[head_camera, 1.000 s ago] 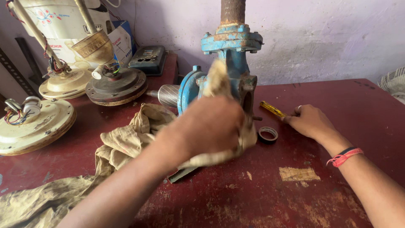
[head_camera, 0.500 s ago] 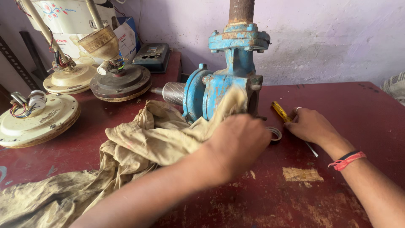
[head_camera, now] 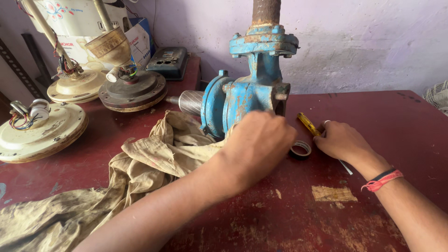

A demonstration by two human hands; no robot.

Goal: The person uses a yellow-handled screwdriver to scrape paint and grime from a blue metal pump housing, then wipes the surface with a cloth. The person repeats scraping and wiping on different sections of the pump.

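Both hands work low on the dark red surface point(head_camera: 280, 224) in the head view, the only one there is. Left hand point(head_camera: 259, 144) is clenched over the end of a dirty tan cloth point(head_camera: 154, 158), pressing it against the lower front of a worn blue pump point(head_camera: 247, 93); the fingers curl under, so how much cloth they pinch cannot be told. Right hand point(head_camera: 343, 140) lies knuckles up on the surface just to the right of the left one, loosely closed on a yellow-handled screwdriver point(head_camera: 309, 124) whose handle pokes out toward the pump while its thin metal shaft shows beyond the wrist. Between the two hands sits a small roll of black tape point(head_camera: 300, 149), close to the left knuckles and touching neither hand as far as can be seen. The pump stands upright just above the left hand, a rusty pipe point(head_camera: 266, 11) rising from its top flange and a ribbed metal rotor point(head_camera: 191, 102) jutting from its left side. The cloth trails away from the left hand down toward the near left corner. Well to the left of both hands rest three ceiling fan motors point(head_camera: 42, 130), two cream and one dark. The step in hand looks like wiping the pump casing; a further pass would call for keeping the cloth bunched and pressed firmly on the metal.
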